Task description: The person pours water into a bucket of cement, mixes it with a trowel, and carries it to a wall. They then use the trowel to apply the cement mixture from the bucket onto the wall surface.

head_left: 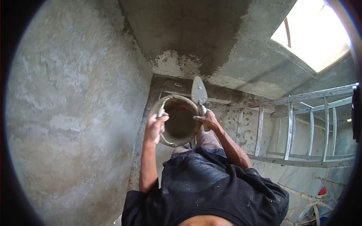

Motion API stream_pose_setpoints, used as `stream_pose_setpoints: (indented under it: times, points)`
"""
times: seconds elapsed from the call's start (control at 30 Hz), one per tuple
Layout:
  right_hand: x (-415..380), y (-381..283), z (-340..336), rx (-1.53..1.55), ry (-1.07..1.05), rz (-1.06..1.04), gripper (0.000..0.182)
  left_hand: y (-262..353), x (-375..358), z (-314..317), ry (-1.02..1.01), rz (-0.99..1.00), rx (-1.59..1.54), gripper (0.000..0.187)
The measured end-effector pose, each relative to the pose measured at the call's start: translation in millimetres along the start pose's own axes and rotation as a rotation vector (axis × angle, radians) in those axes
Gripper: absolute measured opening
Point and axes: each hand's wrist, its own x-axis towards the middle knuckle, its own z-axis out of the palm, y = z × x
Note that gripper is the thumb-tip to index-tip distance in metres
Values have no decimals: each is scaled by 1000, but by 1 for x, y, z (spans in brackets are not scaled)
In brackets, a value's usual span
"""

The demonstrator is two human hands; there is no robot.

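Observation:
My left hand [154, 127] is closed around the pale handle of a mortar-crusted bucket [181, 122]. The bucket's mouth faces up toward me, showing a dark inside with a few orange patches near the far rim. In my right hand [209, 119] I grip a pointing trowel [199, 91], its grey-smeared blade pointing away from me beyond the bucket. The thumb of that hand lies right at the bucket's right rim. Most of the trowel's grip is hidden by my fingers.
A metal ladder [289, 130] stands to my right. A rough plastered wall [71, 113] rises close on the left. Ahead, a wall [188, 34] carries a dark, damp-looking patch, with a bright window opening [315, 34] at the upper right.

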Motion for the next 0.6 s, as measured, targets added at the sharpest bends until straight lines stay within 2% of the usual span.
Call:
stream_pose_setpoints:
  times: [0.1,0.2,0.27,0.3,0.37,0.4,0.47,0.53,0.6]
  points:
    - [28,-27,10,-84,-41,-54,54,20,8,-24,123,72,76,20]
    - [43,-73,7,28,-141,-91,51,52,7,-49,286,132,91,20]
    - [48,-110,4,38,-212,-252,45,55,9,-89,439,176,90,22]
    - [46,-133,3,15,-212,-225,45,55,11,-105,438,169,105,22]
    - [45,-162,1,14,-246,-188,45,43,12,-134,532,273,58,27]
    - [50,-171,1,33,-269,-187,45,21,20,-156,525,265,66,27]
    - [59,-170,10,-34,-190,-302,48,-50,44,-200,810,237,-101,46]
    - [62,-181,2,-204,-156,-322,49,-131,63,-175,539,274,-421,64]
    - [69,-182,-9,-277,-142,-299,51,-139,85,-106,215,-10,-1299,70]
